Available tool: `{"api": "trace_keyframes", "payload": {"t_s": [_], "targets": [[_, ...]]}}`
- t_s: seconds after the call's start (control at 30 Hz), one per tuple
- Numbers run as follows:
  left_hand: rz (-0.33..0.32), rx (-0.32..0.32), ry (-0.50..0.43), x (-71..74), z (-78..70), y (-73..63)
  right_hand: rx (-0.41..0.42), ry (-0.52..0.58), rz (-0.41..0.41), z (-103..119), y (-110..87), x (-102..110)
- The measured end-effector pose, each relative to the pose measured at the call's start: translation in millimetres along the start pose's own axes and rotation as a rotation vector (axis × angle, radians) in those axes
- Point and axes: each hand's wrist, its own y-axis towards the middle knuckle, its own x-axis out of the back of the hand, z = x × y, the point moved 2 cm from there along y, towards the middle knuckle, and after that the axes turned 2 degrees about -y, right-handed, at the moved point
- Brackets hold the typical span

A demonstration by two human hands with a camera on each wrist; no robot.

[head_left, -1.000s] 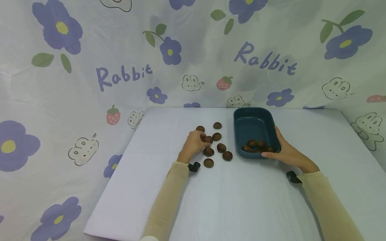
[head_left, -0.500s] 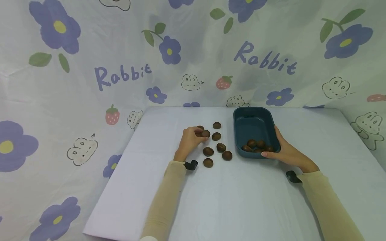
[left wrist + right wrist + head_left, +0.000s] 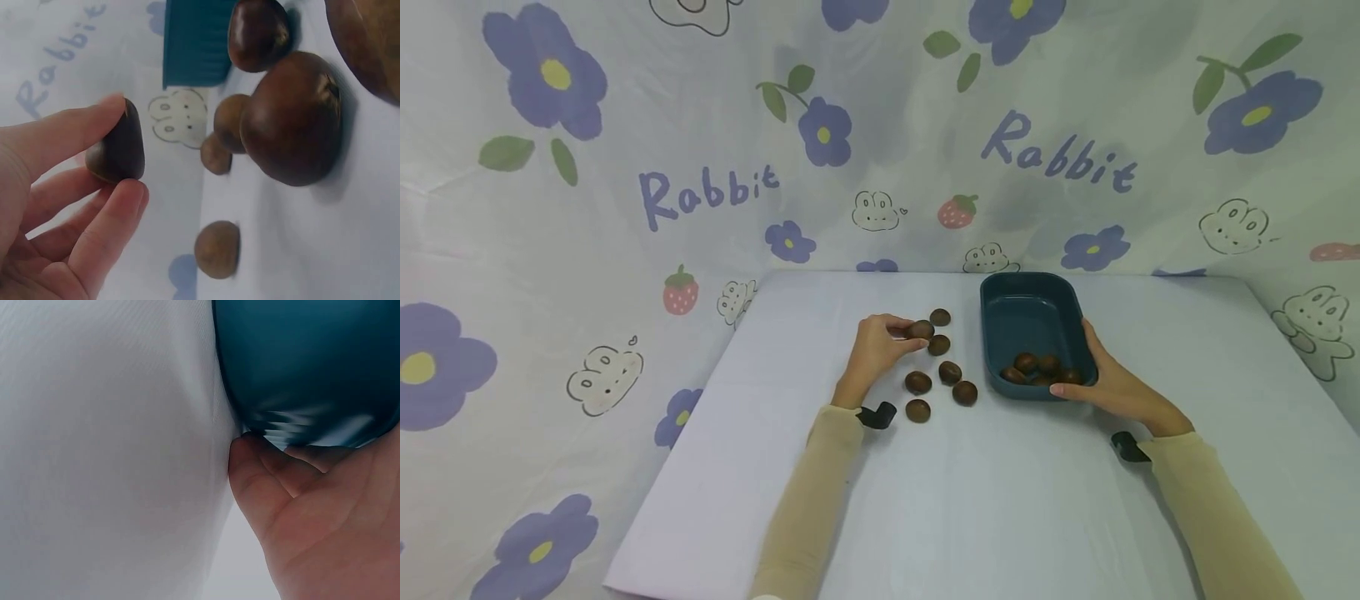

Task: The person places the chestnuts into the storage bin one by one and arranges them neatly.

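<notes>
pinching chestnut, loose nuts between left hand and dish

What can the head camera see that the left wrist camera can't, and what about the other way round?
Only the head view shows the right hand, both sleeves and the inside chestnuts sitting in the blue-green dish.

Only the left wrist view is close enough to show a pale, rough tip on a loose chestnut.

Both show the left hand pinching one chestnut, others on the white table, and the Rabbit cloth.
</notes>
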Motion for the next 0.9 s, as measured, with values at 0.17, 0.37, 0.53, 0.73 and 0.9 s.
{"api": "trace_keyframes", "payload": {"t_s": [0.17, 0.37, 0.53, 0.73, 0.9], "targets": [[0.025, -0.003, -0.011, -3.0, -7.2, -3.7, -0.012, 0.003, 0.007, -1.0, -1.3, -2.0], [0.05, -0.042, -0.032, -4.9, -18.1, -6.5, -0.018, -0.009, -0.003, -0.7, -1.0, -0.6], [0.042, -0.028, -0.031, -7.0, -22.9, -7.7, -0.013, 0.001, 0.003, -0.9, -0.3, -0.8], [0.069, -0.046, -0.083, -11.7, -32.5, -5.2, -0.017, 0.003, 0.006, -1.2, -0.2, -0.6], [0.096, -0.071, -0.125, -19.3, -43.6, 0.8, -0.021, -0.004, 0.004, -1.1, -1.0, 0.6]]}}
